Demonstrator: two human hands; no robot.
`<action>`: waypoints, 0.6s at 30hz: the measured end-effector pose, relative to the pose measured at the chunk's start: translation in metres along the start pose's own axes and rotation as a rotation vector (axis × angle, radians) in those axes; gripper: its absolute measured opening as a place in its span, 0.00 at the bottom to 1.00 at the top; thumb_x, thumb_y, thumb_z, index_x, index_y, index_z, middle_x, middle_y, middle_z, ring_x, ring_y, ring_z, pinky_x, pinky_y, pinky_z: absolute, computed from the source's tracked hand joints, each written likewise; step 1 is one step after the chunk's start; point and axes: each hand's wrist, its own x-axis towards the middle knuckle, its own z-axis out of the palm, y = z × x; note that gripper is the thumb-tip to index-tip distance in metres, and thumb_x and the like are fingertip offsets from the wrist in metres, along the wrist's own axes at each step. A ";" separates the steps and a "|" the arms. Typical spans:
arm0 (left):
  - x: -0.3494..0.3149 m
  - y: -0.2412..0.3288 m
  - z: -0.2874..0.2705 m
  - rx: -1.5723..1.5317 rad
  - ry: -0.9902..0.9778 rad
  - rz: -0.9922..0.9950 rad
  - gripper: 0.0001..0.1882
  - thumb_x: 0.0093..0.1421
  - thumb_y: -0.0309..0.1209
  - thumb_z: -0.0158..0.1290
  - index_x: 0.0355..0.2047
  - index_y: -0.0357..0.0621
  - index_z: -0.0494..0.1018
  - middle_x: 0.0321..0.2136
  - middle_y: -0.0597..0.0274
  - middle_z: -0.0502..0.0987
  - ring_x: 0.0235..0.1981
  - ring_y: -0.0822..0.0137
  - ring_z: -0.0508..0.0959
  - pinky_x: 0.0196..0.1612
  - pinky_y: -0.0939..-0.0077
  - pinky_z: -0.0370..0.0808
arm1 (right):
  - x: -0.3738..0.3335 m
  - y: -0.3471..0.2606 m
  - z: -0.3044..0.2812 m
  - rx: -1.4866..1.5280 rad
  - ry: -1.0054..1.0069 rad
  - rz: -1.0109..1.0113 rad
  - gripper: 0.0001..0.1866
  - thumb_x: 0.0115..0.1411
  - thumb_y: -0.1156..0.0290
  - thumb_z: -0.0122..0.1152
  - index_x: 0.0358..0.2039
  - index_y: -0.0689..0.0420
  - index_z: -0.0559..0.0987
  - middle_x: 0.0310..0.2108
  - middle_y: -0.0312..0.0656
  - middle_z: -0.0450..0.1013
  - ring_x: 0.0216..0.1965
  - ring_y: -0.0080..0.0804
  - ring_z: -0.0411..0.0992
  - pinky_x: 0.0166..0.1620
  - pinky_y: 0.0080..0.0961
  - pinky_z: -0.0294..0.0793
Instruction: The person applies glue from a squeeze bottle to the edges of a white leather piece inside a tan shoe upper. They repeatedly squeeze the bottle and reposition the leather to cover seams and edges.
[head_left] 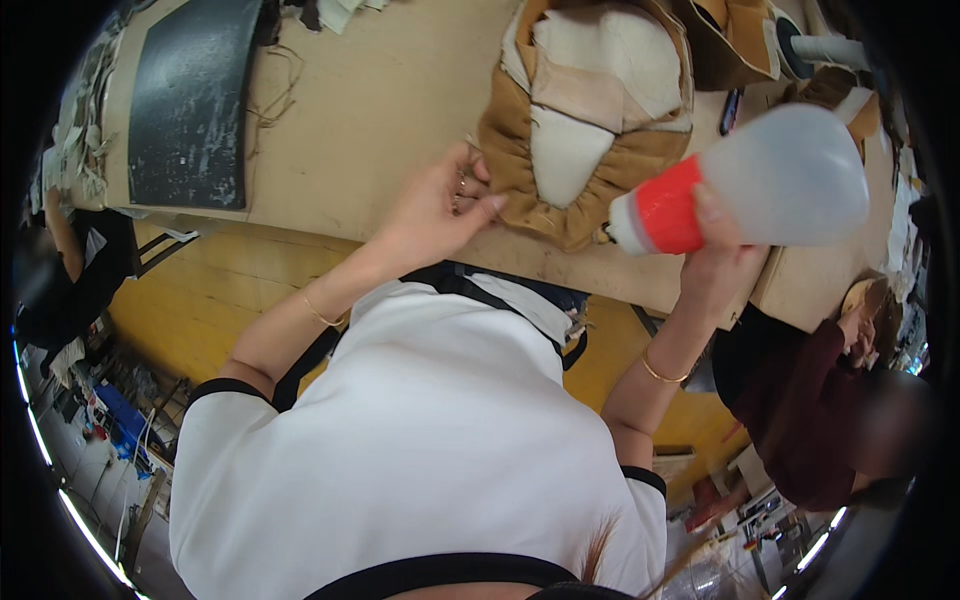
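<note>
A tan leather shoe upper [512, 160] with a puckered, gathered edge lies on the table around a pale sole-shaped inner piece [572, 160]. My left hand [445, 205] has its fingers curled, with thumb and fingertips gripping the upper's left edge near the rounded end. My right hand [715, 230] is closed around a tilted, cloudy white plastic squeeze bottle [790, 175] with a red band. The bottle's narrow tip points down and left, close to the upper's gathered right edge. Whether the tip touches the leather, I cannot tell.
The wooden table [370, 100] carries a dark, worn board [192, 105] at the left. More brown leather pieces [735, 50], a pen-like tool [731, 112] and a thread spool [825, 50] lie far right. Another person [810, 410] sits at the right; another is at far left.
</note>
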 end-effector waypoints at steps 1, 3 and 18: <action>-0.003 0.005 -0.002 0.056 0.004 0.007 0.14 0.56 0.23 0.53 0.35 0.41 0.57 0.33 0.60 0.69 0.34 0.74 0.74 0.36 0.79 0.76 | 0.004 0.003 0.002 0.078 0.088 0.038 0.16 0.49 0.73 0.61 0.38 0.65 0.73 0.32 0.42 0.73 0.33 0.27 0.73 0.38 0.26 0.75; 0.000 0.020 -0.009 0.142 0.085 0.128 0.18 0.54 0.26 0.57 0.38 0.39 0.58 0.35 0.56 0.71 0.36 0.71 0.75 0.38 0.78 0.75 | 0.015 0.009 0.008 0.181 0.250 0.086 0.17 0.52 0.67 0.56 0.39 0.65 0.72 0.35 0.43 0.71 0.37 0.28 0.72 0.42 0.29 0.74; 0.075 0.071 -0.039 -0.021 0.051 0.257 0.24 0.56 0.19 0.44 0.53 0.37 0.56 0.24 0.64 0.73 0.23 0.81 0.68 0.29 0.82 0.70 | 0.049 0.021 0.092 0.049 0.181 -0.166 0.14 0.48 0.71 0.67 0.32 0.63 0.75 0.32 0.37 0.72 0.33 0.25 0.69 0.42 0.24 0.69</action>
